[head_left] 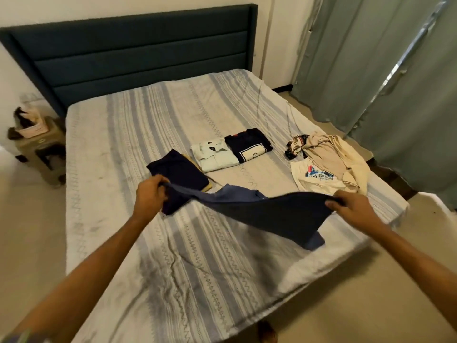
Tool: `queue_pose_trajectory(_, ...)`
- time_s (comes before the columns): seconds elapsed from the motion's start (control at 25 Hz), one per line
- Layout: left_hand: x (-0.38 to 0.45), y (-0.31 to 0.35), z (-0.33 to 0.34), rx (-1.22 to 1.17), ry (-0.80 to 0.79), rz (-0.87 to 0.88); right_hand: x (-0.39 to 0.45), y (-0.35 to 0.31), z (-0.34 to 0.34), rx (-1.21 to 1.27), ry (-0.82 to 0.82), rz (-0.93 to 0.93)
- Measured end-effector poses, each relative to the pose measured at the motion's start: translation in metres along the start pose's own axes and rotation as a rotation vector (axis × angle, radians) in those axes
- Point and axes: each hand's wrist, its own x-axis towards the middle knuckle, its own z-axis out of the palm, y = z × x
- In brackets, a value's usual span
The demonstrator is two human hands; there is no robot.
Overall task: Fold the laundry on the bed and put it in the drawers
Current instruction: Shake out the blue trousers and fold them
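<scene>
The bed [173,256] wears a grey-and-white striped sheet [153,125]. On it lie a folded dark garment [179,170], a folded pale shirt [215,155], a folded navy T-shirt [248,144], and, well to the right, an unfolded heap [326,162] of cream and printed clothes.

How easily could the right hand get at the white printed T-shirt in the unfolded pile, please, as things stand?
Probably not straight away. The right hand is gripping the blue shirt, as is the left hand. The white printed T-shirt lies just beyond it with nothing between, though a beige garment overlaps it.
</scene>
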Motion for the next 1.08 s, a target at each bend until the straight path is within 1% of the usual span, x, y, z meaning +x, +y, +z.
queue_pose_trajectory(0.08,0.017,0.015,-0.038,-0.095,0.126,-0.081,0.004,-0.045,-0.028,0.110,-0.064,-0.061)
queue_pose_trajectory(0.12,0.020,0.024,-0.060,-0.081,0.201,-0.105,-0.001,-0.069,-0.036,0.181,-0.131,-0.107)
queue_pose_trajectory(0.2,0.029,0.035,-0.106,0.049,0.326,-0.189,-0.017,-0.123,-0.045,0.279,-0.293,-0.221)
queue_pose_trajectory(0.28,0.041,0.030,-0.151,0.127,0.386,-0.197,-0.036,-0.175,-0.043,0.306,-0.423,-0.343)
queue_pose_trajectory(0.36,0.047,0.042,-0.200,0.032,0.413,-0.160,-0.054,-0.223,-0.041,0.330,-0.515,-0.449)
queue_pose_trajectory(0.44,0.057,0.063,-0.250,-0.002,0.437,-0.094,-0.066,-0.258,-0.046,0.380,-0.544,-0.517)
queue_pose_trajectory(0.52,0.071,0.099,-0.289,0.014,0.488,-0.038,-0.073,-0.277,-0.056,0.471,-0.530,-0.521)
queue_pose_trajectory(0.56,0.081,0.114,-0.303,0.025,0.502,-0.010,-0.073,-0.281,-0.062,0.524,-0.514,-0.514)
queue_pose_trajectory(0.64,0.094,0.145,-0.315,0.031,0.469,0.051,-0.068,-0.279,-0.075,0.608,-0.463,-0.502)
queue_pose_trajectory(0.76,0.118,0.188,-0.293,0.003,0.418,0.187,-0.049,-0.254,-0.087,0.713,-0.392,-0.448)
queue_pose_trajectory(0.88,0.151,0.218,-0.224,-0.008,0.268,0.254,-0.017,-0.193,-0.087,0.763,-0.382,-0.343)
queue_pose_trajectory(1.0,0.199,0.218,-0.103,-0.015,0.098,0.220,0.023,-0.096,-0.069,0.752,-0.431,-0.177)
queue_pose_trajectory(1.08,0.237,0.201,0.008,-0.013,-0.029,0.151,0.053,-0.012,-0.049,0.690,-0.509,-0.044)
